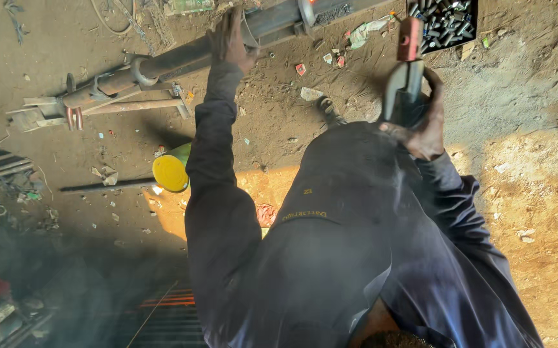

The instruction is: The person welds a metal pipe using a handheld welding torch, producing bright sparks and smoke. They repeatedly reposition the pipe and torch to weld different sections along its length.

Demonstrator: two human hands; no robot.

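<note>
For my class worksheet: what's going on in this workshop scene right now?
A person in dark overalls leans over a dirt floor. The left hand rests on a long metal pipe lying on a stand. The right hand grips a welding holder with a red tip. A yellow-lidded can sits below the pipe, and a box of metal pieces lies near the holder.

A rough metalworking yard or welding workshop, with a bare dirt floor [524, 193] strewn with scraps. A long grey steel pipe [163, 64] lies across welded metal stands [53, 109] (rusty ones). Right of the pipe sits a dark box of short metal offcuts [446, 22]; below it, a thin steel rod [98, 187].
</note>
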